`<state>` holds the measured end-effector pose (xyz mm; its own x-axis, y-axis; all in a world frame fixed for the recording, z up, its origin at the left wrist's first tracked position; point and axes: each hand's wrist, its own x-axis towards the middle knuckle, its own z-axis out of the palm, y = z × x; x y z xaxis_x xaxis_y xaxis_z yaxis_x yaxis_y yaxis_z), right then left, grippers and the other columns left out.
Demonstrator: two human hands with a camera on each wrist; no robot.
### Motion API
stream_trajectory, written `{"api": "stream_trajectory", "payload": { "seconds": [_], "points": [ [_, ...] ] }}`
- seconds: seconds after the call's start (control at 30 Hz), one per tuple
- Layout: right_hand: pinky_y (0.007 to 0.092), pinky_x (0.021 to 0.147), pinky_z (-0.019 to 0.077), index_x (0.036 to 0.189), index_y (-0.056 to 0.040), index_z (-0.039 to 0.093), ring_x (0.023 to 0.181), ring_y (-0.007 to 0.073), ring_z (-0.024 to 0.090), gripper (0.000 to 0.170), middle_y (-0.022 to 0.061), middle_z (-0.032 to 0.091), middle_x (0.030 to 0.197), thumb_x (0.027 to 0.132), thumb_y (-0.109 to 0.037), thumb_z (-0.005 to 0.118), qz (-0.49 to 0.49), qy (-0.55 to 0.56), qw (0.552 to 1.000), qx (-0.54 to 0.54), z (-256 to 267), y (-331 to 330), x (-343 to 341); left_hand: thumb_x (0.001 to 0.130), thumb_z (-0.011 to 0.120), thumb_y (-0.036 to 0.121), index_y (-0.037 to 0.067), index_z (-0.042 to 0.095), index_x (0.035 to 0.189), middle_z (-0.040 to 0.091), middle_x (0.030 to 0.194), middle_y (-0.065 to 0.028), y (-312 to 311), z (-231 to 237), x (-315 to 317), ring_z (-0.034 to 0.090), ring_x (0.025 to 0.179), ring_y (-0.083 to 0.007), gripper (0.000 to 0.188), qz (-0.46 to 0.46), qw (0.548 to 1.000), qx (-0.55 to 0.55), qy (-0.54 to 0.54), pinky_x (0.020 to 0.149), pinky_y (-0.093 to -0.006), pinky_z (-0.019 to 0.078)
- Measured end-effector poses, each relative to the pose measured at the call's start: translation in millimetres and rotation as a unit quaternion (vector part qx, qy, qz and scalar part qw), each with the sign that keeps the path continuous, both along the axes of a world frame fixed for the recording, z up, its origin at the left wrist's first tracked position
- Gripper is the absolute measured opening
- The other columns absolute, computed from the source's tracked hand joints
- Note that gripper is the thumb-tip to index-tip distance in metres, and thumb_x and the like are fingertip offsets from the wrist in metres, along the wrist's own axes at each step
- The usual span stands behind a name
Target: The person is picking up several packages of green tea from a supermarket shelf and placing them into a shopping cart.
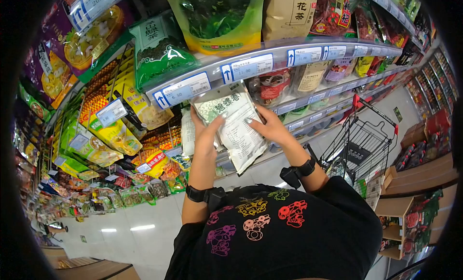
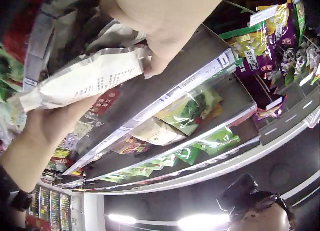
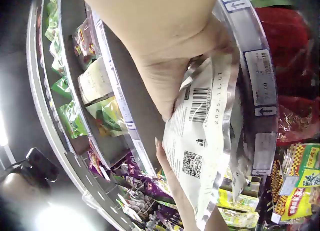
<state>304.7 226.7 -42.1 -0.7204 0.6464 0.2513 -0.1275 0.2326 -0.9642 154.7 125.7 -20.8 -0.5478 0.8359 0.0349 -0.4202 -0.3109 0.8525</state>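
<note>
A white tea pouch point(image 1: 238, 128) with green lettering is held between both hands below the shelf edge. At its left side, my left hand point(image 1: 206, 135) grips it, thumb across the front. On the other edge my right hand point(image 1: 274, 128) pinches it, thumb on the printed text. The pouch's printed side point(image 2: 92, 75) is tilted in the left wrist view. A barcode, a QR code and a date show on the pouch point(image 3: 202, 136) in the right wrist view. Another whitish pouch point(image 1: 188, 133) is partly hidden behind the left hand.
A shelf edge with price labels point(image 1: 247, 67) runs above the hands, bearing a green tea bag point(image 1: 159, 50) and other packets. Yellow bags point(image 1: 140, 106) hang at the left. A shopping cart point(image 1: 359, 145) stands at the right, near cardboard boxes point(image 1: 395, 222).
</note>
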Motion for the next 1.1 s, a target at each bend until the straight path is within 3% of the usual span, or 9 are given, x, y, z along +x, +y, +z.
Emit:
{"api": "stream_trajectory", "payload": {
  "seconds": [0.17, 0.33, 0.43, 0.47, 0.53, 0.7, 0.87, 1.1],
  "points": [
    [0.0238, 0.08, 0.0364, 0.115, 0.0035, 0.039, 0.092, 0.0101, 0.044, 0.047, 0.0057, 0.049, 0.102, 0.074, -0.01, 0.057, 0.003, 0.021, 0.998, 0.054, -5.2, -4.1, 13.0, 0.062, 0.057, -0.003, 0.006, 0.007, 0.127, 0.03, 0.121, -0.0145, -15.7, 1.3, 13.1, 0.035, 0.109, -0.0242, 0.083, -0.001, 1.0, 0.017, 0.023, 0.088, -0.0332, 0.0327],
    [0.0278, 0.082, 0.037, 0.112, 0.0018, 0.042, 0.095, 0.0159, 0.049, 0.055, 0.0142, 0.052, 0.105, 0.064, -0.014, 0.065, -0.011, 0.06, 0.995, 0.078, -6.5, -13.6, 27.1, 0.061, 0.057, -0.001, 0.004, 0.023, 0.121, 0.044, 0.111, -0.0116, -31.6, 4.8, 34.9, 0.045, 0.101, -0.0224, 0.069, 0.002, 1.0, -0.015, -0.001, 0.085, -0.0316, 0.0367],
    [0.0296, 0.081, 0.0378, 0.112, 0.0018, 0.042, 0.095, 0.0223, 0.05, 0.061, 0.0169, 0.05, 0.106, 0.06, -0.016, 0.068, -0.016, 0.061, 0.99, 0.123, -19.7, -10.3, 32.5, 0.061, 0.056, -0.001, 0.003, 0.027, 0.119, 0.045, 0.109, -0.0121, -41.6, -14.0, 38.0, 0.047, 0.1, -0.0228, 0.065, -0.007, 0.999, -0.028, -0.04, 0.083, -0.0322, 0.0388],
    [0.0299, 0.081, 0.038, 0.112, 0.0019, 0.042, 0.095, 0.0233, 0.051, 0.062, 0.0172, 0.05, 0.106, 0.059, -0.016, 0.068, -0.013, 0.057, 0.99, 0.13, -18.9, -11.6, 35.2, 0.061, 0.056, -0.001, 0.0, 0.029, 0.117, 0.047, 0.108, -0.0125, -45.8, -34.8, 34.4, 0.048, 0.098, -0.0235, 0.062, 0.001, 0.997, 0.023, -0.067, 0.083, -0.0331, 0.0394],
    [0.0315, 0.08, 0.0388, 0.112, 0.0018, 0.042, 0.093, 0.0268, 0.051, 0.065, 0.018, 0.05, 0.104, 0.057, -0.018, 0.069, -0.003, 0.064, 0.991, 0.122, -20.9, -16.4, 40.1, 0.06, 0.056, -0.002, -0.001, 0.03, 0.116, 0.047, 0.107, -0.0131, -54.9, -39.9, 41.7, 0.049, 0.097, -0.0241, 0.061, 0.007, 0.999, 0.027, -0.046, 0.083, -0.0339, 0.0399],
    [0.0323, 0.081, 0.0379, 0.112, 0.0012, 0.043, 0.094, 0.0282, 0.05, 0.067, 0.0178, 0.05, 0.104, 0.055, -0.021, 0.071, 0.026, 0.075, 0.99, 0.12, -30.7, -16.8, 50.4, 0.057, 0.057, -0.003, -0.002, 0.031, 0.114, 0.047, 0.105, -0.0146, -70.9, -54.2, 51.9, 0.05, 0.096, -0.0249, 0.063, 0.026, 0.998, -0.001, -0.049, 0.084, -0.0359, 0.0404],
    [0.0317, 0.081, 0.0377, 0.112, 0.0009, 0.043, 0.093, 0.0276, 0.05, 0.067, 0.0163, 0.051, 0.102, 0.055, -0.019, 0.07, 0.037, 0.077, 0.988, 0.126, -20.4, -26.6, 60.0, 0.059, 0.059, 0.001, -0.002, 0.037, 0.11, 0.049, 0.103, -0.0125, -79.6, -51.7, 62.5, 0.05, 0.096, -0.0233, 0.056, -0.013, 0.999, 0.042, -0.025, 0.083, -0.0343, 0.0405],
    [0.0339, 0.09, 0.0287, 0.11, -0.002, 0.044, 0.109, 0.0298, 0.037, 0.066, 0.0186, 0.037, 0.118, 0.052, -0.02, 0.07, -0.002, 0.03, 0.989, 0.144, 0.2, -66.1, 79.3, 0.058, 0.064, 0.004, -0.004, 0.039, 0.109, 0.052, 0.101, -0.0121, -95.7, -61.2, 49.0, 0.051, 0.093, -0.0223, 0.057, -0.112, 0.992, 0.045, -0.024, 0.081, -0.0326, 0.0412]
  ]
}}
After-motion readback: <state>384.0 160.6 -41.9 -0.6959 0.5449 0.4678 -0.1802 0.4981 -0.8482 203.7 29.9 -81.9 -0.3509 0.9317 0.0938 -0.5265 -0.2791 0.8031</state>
